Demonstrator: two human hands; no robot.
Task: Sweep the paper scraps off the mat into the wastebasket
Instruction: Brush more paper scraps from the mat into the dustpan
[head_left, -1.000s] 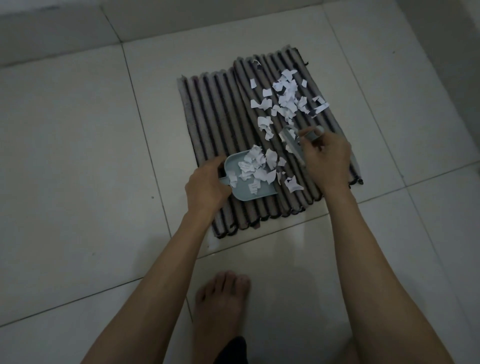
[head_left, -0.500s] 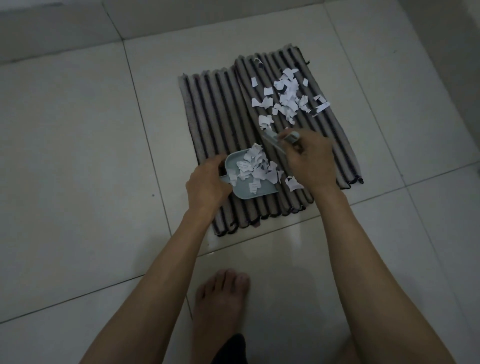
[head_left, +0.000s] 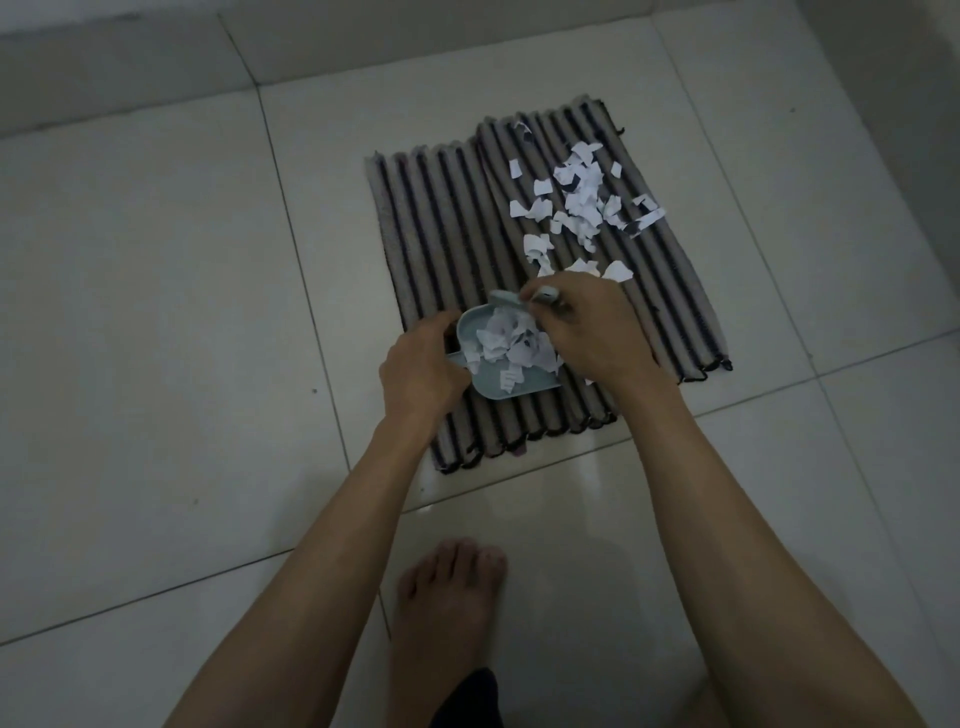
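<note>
Mid-frame on the mat (head_left: 431, 244), our left hand (head_left: 421, 374) grips the dustpan (head_left: 493, 387), right hand (head_left: 592, 332) pinches the brush (head_left: 543, 296); we'd keep the pan flat and pull upper-right scraps (head_left: 582, 200) in short strokes.

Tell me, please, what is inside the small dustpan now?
The dustpan holds a heap of white paper scraps. The right hand covers its far right side, so anything there is hidden.

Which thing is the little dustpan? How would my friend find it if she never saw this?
Look at the striped mat on the white tiled floor. Near its front edge, the left hand holds a small dustpan. It is the only pale blue plastic scoop, with white paper scraps piled inside.
</note>
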